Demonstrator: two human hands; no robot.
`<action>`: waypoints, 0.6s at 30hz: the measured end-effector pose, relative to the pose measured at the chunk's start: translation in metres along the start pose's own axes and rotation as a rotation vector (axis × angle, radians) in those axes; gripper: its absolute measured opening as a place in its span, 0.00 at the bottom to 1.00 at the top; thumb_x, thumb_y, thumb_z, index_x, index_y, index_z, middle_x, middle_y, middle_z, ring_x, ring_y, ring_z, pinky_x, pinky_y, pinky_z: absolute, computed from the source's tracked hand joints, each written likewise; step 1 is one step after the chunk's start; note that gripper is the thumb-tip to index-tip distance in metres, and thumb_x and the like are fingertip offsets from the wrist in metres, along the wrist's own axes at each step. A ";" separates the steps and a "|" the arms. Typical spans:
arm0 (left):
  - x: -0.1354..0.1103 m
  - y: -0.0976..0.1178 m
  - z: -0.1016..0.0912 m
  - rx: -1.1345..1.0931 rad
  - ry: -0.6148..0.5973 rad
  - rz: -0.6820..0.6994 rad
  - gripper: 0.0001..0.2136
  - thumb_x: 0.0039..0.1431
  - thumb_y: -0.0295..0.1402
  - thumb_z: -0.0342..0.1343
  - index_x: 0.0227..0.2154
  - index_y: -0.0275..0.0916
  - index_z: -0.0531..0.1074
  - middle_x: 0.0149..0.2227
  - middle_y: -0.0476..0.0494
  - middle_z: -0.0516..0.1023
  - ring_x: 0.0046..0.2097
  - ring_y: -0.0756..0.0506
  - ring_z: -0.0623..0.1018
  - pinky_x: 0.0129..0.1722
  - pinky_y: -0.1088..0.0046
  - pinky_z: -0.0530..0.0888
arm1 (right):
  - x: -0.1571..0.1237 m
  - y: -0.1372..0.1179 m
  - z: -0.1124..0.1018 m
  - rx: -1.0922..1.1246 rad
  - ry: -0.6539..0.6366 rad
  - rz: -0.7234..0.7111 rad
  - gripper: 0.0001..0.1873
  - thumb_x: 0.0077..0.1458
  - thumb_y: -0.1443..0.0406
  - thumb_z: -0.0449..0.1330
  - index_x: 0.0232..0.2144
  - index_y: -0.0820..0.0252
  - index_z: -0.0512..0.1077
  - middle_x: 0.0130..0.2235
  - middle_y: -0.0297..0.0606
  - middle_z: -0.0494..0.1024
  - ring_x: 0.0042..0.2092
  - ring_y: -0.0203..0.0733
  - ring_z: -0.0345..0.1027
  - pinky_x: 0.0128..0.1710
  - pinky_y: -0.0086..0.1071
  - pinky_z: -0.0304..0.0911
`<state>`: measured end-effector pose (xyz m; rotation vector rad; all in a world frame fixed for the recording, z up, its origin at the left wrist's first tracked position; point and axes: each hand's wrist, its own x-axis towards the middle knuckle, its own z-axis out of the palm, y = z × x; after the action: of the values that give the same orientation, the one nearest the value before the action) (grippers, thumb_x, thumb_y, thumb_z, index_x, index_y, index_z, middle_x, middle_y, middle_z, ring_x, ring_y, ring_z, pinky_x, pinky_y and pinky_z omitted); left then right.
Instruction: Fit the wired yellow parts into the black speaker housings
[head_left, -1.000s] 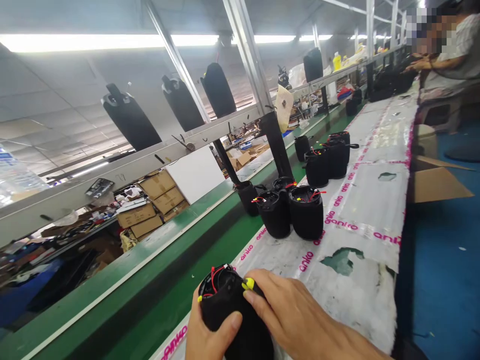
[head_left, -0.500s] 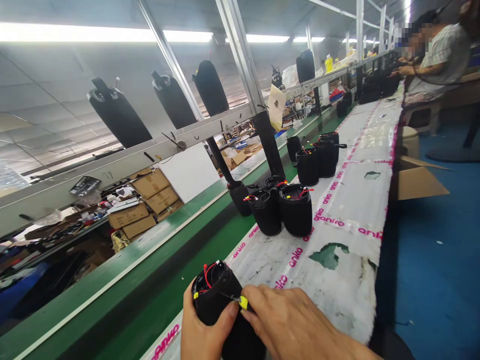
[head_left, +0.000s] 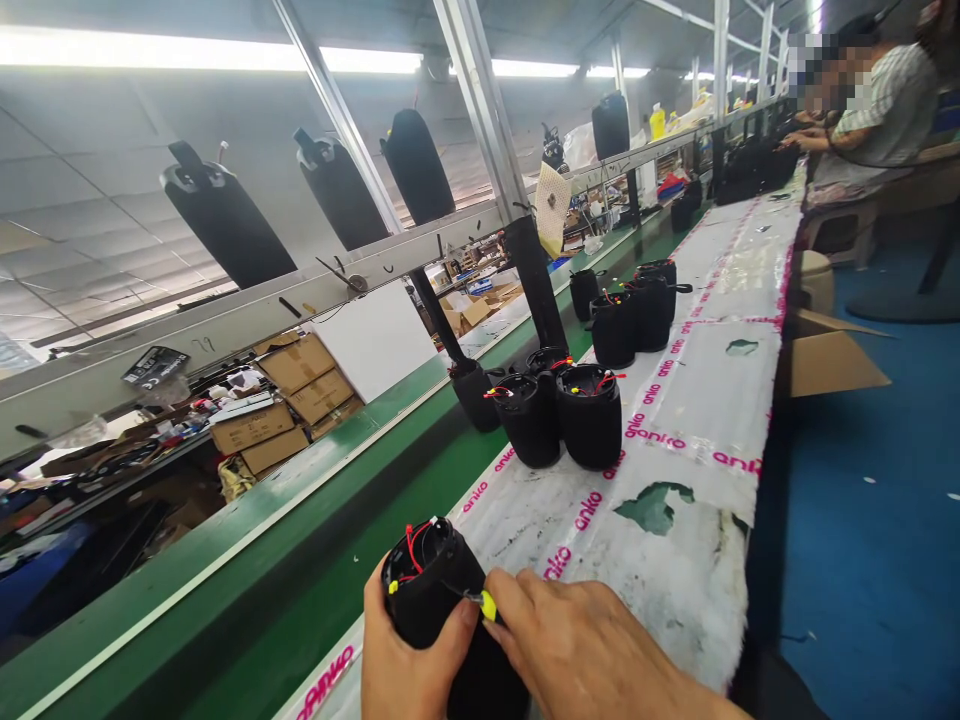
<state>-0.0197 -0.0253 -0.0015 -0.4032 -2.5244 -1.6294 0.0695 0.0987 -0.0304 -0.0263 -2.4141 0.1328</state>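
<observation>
My left hand is wrapped round a black fabric-covered cylinder at the bottom of the view, its open top showing red wires and a small yellow plug. My right hand lies against the cylinder's right side, fingers pinched on a yellow-tipped connector at the rim. Further along the bench stand three like cylinders in a cluster, and beyond them another group.
A white plastic sheet with pink print covers the bench. A green conveyor belt runs along its left. Black housings hang from an overhead rail. An open cardboard box sits at the right. A person works far off.
The yellow connector has gone from the top of the rim down to the cylinder's side under my right fingers. The view has shifted slightly; the cylinder stays in my left hand.
</observation>
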 end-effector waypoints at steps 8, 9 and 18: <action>-0.006 0.005 0.007 0.150 0.048 -0.056 0.35 0.38 0.43 0.63 0.52 0.42 0.60 0.42 0.41 0.74 0.44 0.36 0.76 0.47 0.56 0.71 | -0.004 -0.005 -0.004 -0.157 -0.015 0.029 0.14 0.47 0.74 0.51 0.38 0.60 0.63 0.21 0.36 0.70 0.14 0.44 0.63 0.14 0.38 0.34; -0.006 0.005 0.008 0.155 0.056 -0.060 0.34 0.37 0.43 0.63 0.51 0.43 0.61 0.42 0.41 0.74 0.44 0.35 0.76 0.47 0.54 0.71 | -0.005 -0.006 -0.002 -0.155 -0.020 0.035 0.14 0.47 0.74 0.51 0.39 0.61 0.64 0.22 0.37 0.71 0.14 0.44 0.64 0.13 0.37 0.36; 0.006 -0.009 0.003 -0.027 0.018 -0.029 0.38 0.35 0.48 0.66 0.51 0.40 0.64 0.44 0.41 0.76 0.45 0.35 0.78 0.51 0.53 0.73 | -0.006 0.006 -0.004 0.128 0.121 0.059 0.03 0.66 0.66 0.50 0.40 0.57 0.62 0.26 0.33 0.75 0.21 0.42 0.72 0.17 0.35 0.53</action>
<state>-0.0279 -0.0245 -0.0090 -0.3548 -2.5086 -1.6717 0.0771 0.1043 -0.0319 -0.0461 -2.2800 0.3045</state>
